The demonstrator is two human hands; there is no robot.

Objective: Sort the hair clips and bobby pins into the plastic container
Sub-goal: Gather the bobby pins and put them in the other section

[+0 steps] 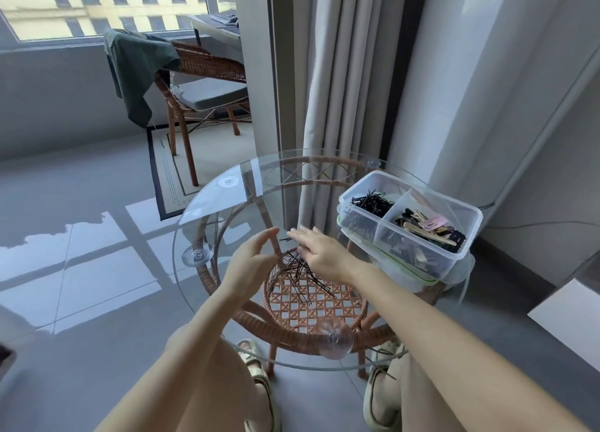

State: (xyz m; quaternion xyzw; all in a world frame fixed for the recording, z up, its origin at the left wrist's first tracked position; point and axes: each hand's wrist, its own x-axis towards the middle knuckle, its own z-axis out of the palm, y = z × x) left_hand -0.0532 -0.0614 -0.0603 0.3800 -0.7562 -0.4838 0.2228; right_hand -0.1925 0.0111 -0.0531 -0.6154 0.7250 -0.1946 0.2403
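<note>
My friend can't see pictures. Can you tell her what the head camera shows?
A person's left hand and right hand, both open, reach toward a loose pile of black bobby pins on a round glass table. At its right edge sits a clear plastic container, with more pins in one compartment and hair clips in the next.

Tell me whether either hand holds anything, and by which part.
Nothing is held. The right hand is flat, fingers straight, over the loose bobby pins on the glass table; the left hand is loosely cupped beside them, empty.
</note>
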